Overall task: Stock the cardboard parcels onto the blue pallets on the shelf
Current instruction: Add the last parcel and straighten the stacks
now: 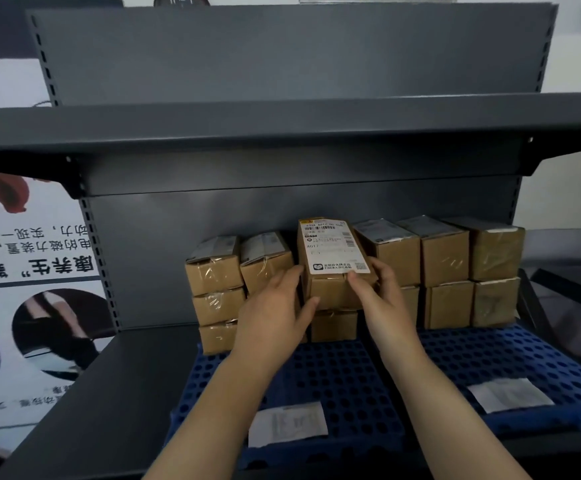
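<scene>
Head view: both hands (275, 303) (382, 292) grip parcel (334, 258).

Brown parcels (444, 258), white labels (334, 247); blue hole-patterned pallets (344, 375); dark grey shelf (143, 393).

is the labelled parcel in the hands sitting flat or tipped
Tipped. The labelled cardboard parcel leans, its label top tilted back above its neighbours, gripped by the left hand and right hand.
</scene>
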Demonstrator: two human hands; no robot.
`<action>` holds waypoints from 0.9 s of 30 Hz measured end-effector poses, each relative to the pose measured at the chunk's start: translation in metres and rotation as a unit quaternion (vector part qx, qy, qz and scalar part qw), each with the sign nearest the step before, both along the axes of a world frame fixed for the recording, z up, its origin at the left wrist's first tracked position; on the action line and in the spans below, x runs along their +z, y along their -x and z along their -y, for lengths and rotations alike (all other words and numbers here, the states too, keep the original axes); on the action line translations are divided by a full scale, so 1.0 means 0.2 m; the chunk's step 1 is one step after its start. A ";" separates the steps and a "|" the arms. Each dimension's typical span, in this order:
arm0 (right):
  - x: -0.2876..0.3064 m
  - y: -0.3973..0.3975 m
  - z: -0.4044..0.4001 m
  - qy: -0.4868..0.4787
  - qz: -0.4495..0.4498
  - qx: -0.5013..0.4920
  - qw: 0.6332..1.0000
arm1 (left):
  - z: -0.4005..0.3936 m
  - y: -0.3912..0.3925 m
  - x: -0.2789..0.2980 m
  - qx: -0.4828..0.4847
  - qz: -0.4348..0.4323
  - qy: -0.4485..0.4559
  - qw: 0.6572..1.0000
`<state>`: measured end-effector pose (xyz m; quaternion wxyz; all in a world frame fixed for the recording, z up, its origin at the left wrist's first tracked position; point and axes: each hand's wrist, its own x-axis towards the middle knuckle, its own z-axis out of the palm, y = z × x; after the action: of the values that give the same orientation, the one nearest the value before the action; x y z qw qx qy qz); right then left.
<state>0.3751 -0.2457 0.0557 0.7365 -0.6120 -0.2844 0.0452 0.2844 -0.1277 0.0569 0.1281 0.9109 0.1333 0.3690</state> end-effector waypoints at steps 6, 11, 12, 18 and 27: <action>0.04 -0.14 -0.09 0.025 0.016 0.002 1.000 | -0.08 -0.15 0.01 0.025 0.003 0.010 1.000; 0.05 -0.25 -0.15 0.042 0.007 0.011 0.999 | -0.13 -0.25 0.04 0.041 -0.024 0.000 0.999; 0.04 -0.27 -0.16 0.049 0.006 0.013 0.999 | -0.13 -0.26 0.03 0.046 -0.030 -0.002 0.999; 0.04 -0.32 -0.22 0.101 0.019 0.031 0.994 | -0.18 -0.31 0.00 0.063 -0.002 0.056 0.996; 0.01 -0.39 -0.30 0.130 0.035 0.026 0.991 | -0.23 -0.35 -0.01 0.096 0.033 0.073 0.992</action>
<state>0.4526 -0.1855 0.0575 0.6389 -0.6963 -0.3173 0.0800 0.3550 -0.0813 0.0540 0.1624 0.8691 0.2427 0.3992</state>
